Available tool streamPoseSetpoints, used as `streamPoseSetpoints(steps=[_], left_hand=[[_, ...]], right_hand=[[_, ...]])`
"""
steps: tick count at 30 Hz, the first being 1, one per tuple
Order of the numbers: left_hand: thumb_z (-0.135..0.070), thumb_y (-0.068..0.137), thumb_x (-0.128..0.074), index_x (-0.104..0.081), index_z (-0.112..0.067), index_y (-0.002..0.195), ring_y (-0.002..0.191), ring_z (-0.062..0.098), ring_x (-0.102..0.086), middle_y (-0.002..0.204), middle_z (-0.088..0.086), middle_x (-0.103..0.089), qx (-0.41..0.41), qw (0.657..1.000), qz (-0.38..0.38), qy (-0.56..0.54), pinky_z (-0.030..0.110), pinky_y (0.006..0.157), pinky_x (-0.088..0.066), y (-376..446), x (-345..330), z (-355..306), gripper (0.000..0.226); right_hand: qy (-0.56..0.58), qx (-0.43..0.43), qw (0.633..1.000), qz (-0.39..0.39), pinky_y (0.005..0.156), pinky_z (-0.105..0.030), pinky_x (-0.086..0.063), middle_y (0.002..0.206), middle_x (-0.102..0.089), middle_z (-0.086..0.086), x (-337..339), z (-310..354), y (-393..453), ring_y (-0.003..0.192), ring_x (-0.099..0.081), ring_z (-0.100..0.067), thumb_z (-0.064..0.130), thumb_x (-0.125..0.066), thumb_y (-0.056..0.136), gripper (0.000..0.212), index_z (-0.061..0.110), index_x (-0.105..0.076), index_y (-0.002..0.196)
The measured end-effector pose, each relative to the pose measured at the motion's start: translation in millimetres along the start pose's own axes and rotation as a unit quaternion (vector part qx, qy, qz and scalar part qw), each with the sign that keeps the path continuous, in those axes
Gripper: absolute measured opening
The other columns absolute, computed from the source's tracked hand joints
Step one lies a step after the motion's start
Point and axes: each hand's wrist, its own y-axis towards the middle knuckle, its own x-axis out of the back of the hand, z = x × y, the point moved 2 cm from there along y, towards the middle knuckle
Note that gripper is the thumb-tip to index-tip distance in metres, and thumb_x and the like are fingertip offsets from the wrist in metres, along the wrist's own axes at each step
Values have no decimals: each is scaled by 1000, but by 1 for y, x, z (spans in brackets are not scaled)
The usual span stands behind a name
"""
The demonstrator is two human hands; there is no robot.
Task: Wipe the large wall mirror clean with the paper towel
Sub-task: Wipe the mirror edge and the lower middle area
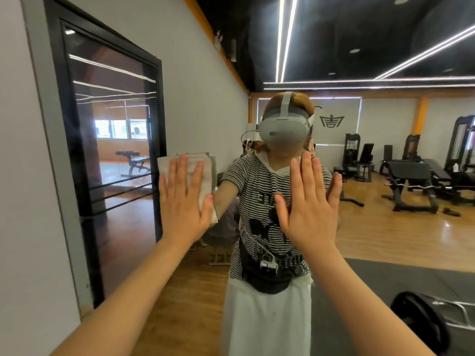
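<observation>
Left hand (pixel 183 201) flat, fingers spread, pinning folded paper towel (pixel 205 173) to wall mirror (pixel 385 240); towel's long axis toward 12 o'clock. Right hand (pixel 308 204) at 3 o'clock, flat, empty.

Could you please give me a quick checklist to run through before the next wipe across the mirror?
1. Towel flat on the mirror: ok, it lies spread under the palm.
2. Left hand covering the towel: ok, fingers spread, palm pressing it.
3. Right hand clear of the wipe path: ok, it lies flat on the glass off to the side, holding nothing.
4. Towel clean enough to go on: cannot tell, its wiping face is against the glass.
5. Glass ahead of the towel streaked or clean: cannot tell, no smears show clearly.
</observation>
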Motion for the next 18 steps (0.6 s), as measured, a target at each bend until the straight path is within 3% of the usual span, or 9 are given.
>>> streamPoseSetpoints(steps=[3, 5, 9, 12, 15, 18], left_hand=[[-44, 99, -18, -8, -15, 154, 147, 36, -9, 158, 22, -16, 93, 996, -5, 0, 44, 119, 2, -6, -3, -22, 63], [-41, 98, -23, -9, -13, 153, 146, 37, -10, 157, 24, -18, 114, 993, -9, -17, 46, 118, 1, -4, -2, -40, 64], [-46, 101, -13, 3, -17, 155, 145, 36, -9, 158, 19, -11, 19, 1000, 7, -14, 46, 117, 5, 0, 0, -73, 64], [-45, 97, -25, 11, -21, 154, 147, 34, -3, 160, 16, -2, -54, 998, 25, 5, 49, 118, 3, 1, -3, -77, 72], [-46, 93, -31, -1, -23, 156, 149, 26, 13, 162, 11, 6, -161, 986, 28, 26, 45, 118, 8, 4, -1, -57, 73], [-45, 90, -34, -18, -21, 151, 148, 26, 0, 156, 10, -14, -172, 984, 23, 27, 41, 116, 4, 6, 4, -34, 67]], right_hand=[[-4, 3, 1000, -2, 118, -54, -2, 160, -14, -12, -1, 0, 0, 148, -13, -25, 45, -31, 98, 69, 11, -10, 154], [-2, 4, 1000, -4, 117, -54, -2, 160, -13, -12, -1, 1, 0, 149, -11, -25, 44, -30, 98, 68, 10, -9, 154], [1, 5, 1000, -12, 117, -54, -3, 160, -12, -11, -2, 1, 0, 148, -11, -25, 42, -28, 100, 65, 10, -10, 154], [-3, 7, 1000, -16, 117, -53, -4, 160, -12, -11, -1, 0, 0, 148, -13, -25, 43, -28, 100, 65, 10, -12, 154], [-9, 11, 1000, -17, 117, -53, -5, 160, -15, -11, -1, -1, 0, 148, -14, -24, 43, -30, 100, 65, 9, -16, 153], [-6, 9, 1000, -21, 118, -51, -3, 159, -18, -11, 0, -1, 0, 148, -14, -23, 43, -32, 99, 65, 10, -19, 153]])
